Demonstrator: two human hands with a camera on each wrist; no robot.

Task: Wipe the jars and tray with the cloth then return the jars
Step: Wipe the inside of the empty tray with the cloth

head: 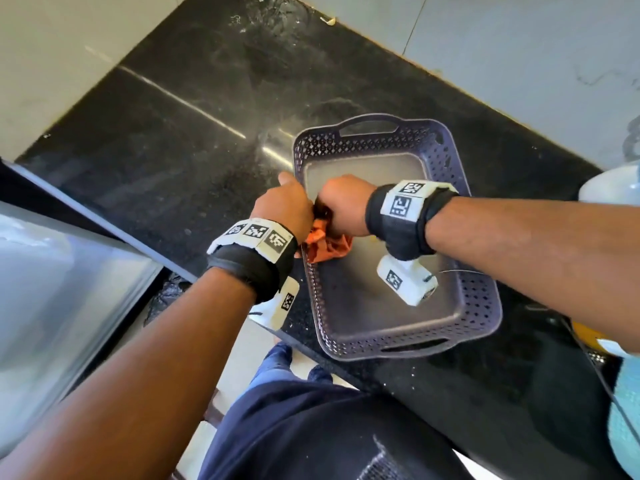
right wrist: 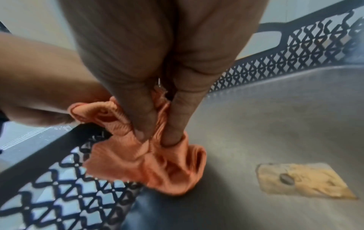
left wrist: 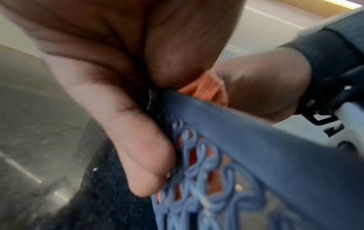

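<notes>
A dark purple lattice-walled tray (head: 479, 299) sits on the black counter, holding no jars. My left hand (head: 284, 206) grips its left rim (left wrist: 226, 127), thumb outside the lattice wall (left wrist: 145, 155). My right hand (head: 341, 209) is inside the tray by that wall, fingers (right wrist: 143, 124) pinching a bunched orange cloth (head: 327, 247) (right wrist: 155, 163) down onto the tray floor (right wrist: 275, 116). A yellowish sticker patch (right wrist: 301, 180) lies on the floor near the cloth. The cloth shows orange through the lattice (left wrist: 199, 151). No jars are in view.
The black counter (head: 173, 140) stretches left and behind the tray. A steel sink (head: 52, 289) lies at the left. A white object (head: 613, 188) and a light blue cloth-like thing (head: 627, 427) sit at the right edge. A tiled wall rises behind.
</notes>
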